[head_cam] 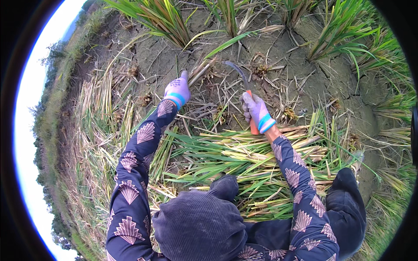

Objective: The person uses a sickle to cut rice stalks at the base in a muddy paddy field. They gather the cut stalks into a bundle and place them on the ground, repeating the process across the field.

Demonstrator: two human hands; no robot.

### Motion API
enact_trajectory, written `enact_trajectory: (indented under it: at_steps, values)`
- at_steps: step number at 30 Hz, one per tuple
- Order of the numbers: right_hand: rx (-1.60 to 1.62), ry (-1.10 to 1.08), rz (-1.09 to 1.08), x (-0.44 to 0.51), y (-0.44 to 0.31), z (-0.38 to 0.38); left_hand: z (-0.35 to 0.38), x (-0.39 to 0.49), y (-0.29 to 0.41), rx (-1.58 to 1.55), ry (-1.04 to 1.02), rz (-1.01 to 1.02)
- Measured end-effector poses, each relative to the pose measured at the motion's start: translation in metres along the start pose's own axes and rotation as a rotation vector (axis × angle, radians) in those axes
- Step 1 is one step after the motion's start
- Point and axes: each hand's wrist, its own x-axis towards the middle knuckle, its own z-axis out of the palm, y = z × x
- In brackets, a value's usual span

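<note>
My left hand [178, 89], in a lilac knit glove with a blue cuff, is closed around a small bunch of rice stalks [198, 72]. Its fingers are mostly hidden under the back of the hand. The straw-coloured stem ends stick out to the upper right, towards the sickle tip. In my right hand [255, 109], gloved alike, is a sickle [243, 75] with an orange handle and a curved dark blade. The blade arcs up and left over the soil. Below the sickle handle lies a thick layer of cut rice stalks [225, 153], green leaves mixed with yellow stems.
Standing rice clumps [166, 23] line the top, with more rice plants [346, 36] at the right. Short cut stubble [260, 69] dots the cracked soil [303, 81]. More laid straw [94, 107] covers the left. My shoe [356, 160] is beside the cut stalks.
</note>
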Motion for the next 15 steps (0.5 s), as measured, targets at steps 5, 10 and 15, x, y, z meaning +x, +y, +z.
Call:
enact_trajectory:
  at_steps: [5,10,15]
  values:
    - [-0.172,-0.049,-0.048,0.039,-0.016,0.028,0.055,0.013,-0.043,-0.606,0.049,0.028]
    - [-0.274,-0.11,0.064,0.069,-0.021,0.057,0.093,0.038,-0.078,-1.073,-0.045,0.036]
    - [-0.279,-0.081,0.145,0.076,-0.002,0.044,0.09,0.034,-0.07,-1.17,-0.126,-0.006]
